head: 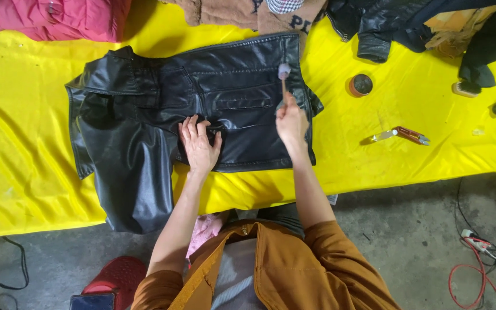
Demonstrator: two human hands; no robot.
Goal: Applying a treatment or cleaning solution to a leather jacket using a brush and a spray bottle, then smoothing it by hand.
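Yellow cloth covers the counter [409,166], with grey concrete floor below it. From the head view, a black leather jacket [144,149] lies spread flat, its long axis running left to right across the cloth, one sleeve hanging over the near edge.

1 hand, the left hand [199,146], lies flat with fingers spread, pressing the jacket near its middle. Just to its right, the right hand [291,120] is clamped on a thin stick-like applicator [284,74] with a pale rounded tip pointing away from the person, its tip over the jacket's far right panel.

Further right of that hand, apart on the cloth, sit a small round tin [361,85] and red-handled snips [403,135]. Other garments are heaped along the far edge.
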